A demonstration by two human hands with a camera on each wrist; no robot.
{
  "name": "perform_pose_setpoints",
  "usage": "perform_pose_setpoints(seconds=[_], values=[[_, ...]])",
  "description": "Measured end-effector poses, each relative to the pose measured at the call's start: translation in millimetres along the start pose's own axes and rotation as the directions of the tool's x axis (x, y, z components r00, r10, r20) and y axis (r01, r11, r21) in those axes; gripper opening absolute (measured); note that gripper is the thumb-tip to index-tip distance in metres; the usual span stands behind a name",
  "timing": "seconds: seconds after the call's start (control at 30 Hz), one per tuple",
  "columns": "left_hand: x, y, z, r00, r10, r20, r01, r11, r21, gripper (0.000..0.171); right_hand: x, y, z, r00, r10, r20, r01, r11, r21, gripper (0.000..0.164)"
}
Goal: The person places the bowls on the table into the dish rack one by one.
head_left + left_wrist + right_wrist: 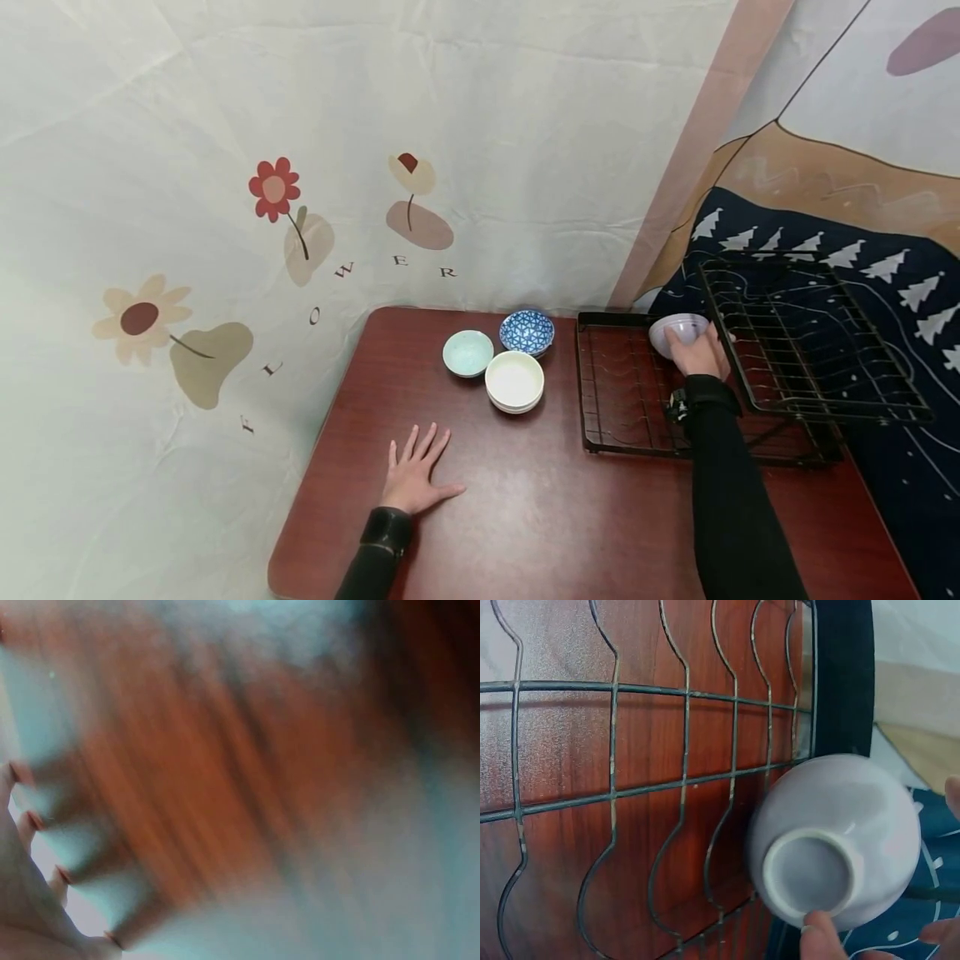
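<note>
Steadying touch at the far edge

My thumb [821, 937] lies against the foot ring of the lilac bowl [836, 802], and the other fingers of my right hand [699, 354] are spread past its side. They pinch nothing that I can see: from my right wrist, dark blue cloth [939, 825] shows between those fingertips and the bowl's wall. The bowl is tilted, base turned towards my wrist, at the far edge of the wire rack [607, 318], just left of the raised upper tier [825, 413]. How much of its weight the wires take, I cannot tell.

I judge the step in hand to be steadying this bowl in place; whether I mean to grip it or leave it, this one moment does not settle. Either way, the next move seems to call for making sure the bowl sits firmly before my thumb shifts, and for keeping my knuckles off the upper tier.

Farther out, on the desk [540, 525], my left hand [420, 483] lies with fingers spread, towards the left edge, holding nothing. Between it and the desk's far edge stand a pale green bowl [468, 353], a blue patterned bowl [527, 332] nearest that edge, and cream bowls [514, 380], seemingly stacked, all left of the rack.
</note>
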State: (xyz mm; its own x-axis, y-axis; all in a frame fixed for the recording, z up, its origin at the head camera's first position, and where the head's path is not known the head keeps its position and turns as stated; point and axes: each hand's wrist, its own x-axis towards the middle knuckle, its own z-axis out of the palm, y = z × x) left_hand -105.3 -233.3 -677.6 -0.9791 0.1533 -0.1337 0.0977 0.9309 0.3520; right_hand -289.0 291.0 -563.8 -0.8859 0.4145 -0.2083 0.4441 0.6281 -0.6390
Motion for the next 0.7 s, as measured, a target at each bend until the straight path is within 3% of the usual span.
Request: perform_pose_setpoints(seconds=[0.13,0.27,0.4,0.7], values=[[-0.4,-1.0,0.1,1.000,0.007,-0.007,-0.007,1.000,-0.016,0.108,-8.3,-1.2,5.1,0.999,-0.031,-0.029,0.032,0.999,0.025,0.104],[-1.0,-0.9,-2.1,1.000,0.000,0.009,0.000,1.000,-0.015,0.109,-19.8,3.2,16.0,0.990,-0.112,-0.090,0.114,0.993,0.009,0.105],[-1.0,-0.8,-3.1,1.000,-0.003,0.017,0.003,1.000,-0.001,0.109,-38.3,5.7,26.6,0.967,-0.207,-0.146,0.201,0.978,-0.054,0.106],[-1.1,4.1,-5.4,1.000,-0.009,0.027,0.009,1.000,-0.006,0.108,-89.2,16.1,37.1,0.914,-0.386,-0.122,0.368,0.918,-0.149,0.103]])
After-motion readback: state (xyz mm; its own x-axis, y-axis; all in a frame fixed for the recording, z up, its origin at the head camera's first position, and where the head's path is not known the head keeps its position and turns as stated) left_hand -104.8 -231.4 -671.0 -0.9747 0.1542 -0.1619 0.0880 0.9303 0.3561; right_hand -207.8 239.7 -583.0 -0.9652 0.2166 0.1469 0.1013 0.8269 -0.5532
